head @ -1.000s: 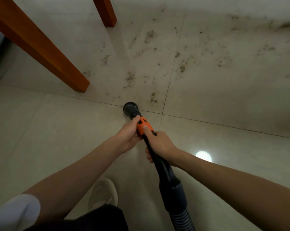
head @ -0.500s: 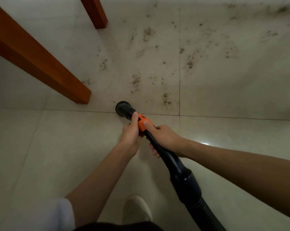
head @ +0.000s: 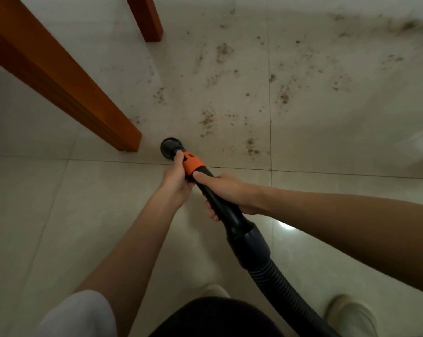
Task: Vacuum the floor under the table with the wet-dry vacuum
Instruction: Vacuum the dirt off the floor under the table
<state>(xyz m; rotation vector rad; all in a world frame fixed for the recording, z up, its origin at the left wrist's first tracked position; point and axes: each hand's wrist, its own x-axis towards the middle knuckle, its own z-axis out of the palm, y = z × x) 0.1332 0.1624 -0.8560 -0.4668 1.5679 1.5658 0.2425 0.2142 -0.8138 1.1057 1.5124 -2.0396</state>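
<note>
Vacuum nozzle (head: pixel 171 149) just beside wooden table leg (head: pixel 103 115), dirt specks (head: pixel 251 148) near.

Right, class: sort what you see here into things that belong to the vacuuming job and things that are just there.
Part of the job:
- vacuum wand, gripped by left hand and right hand
- round nozzle
- ribbed hose
- dirt specks on the floor tiles
- near table leg
- far table leg

Just there:
- shoe
- light reflection
</note>
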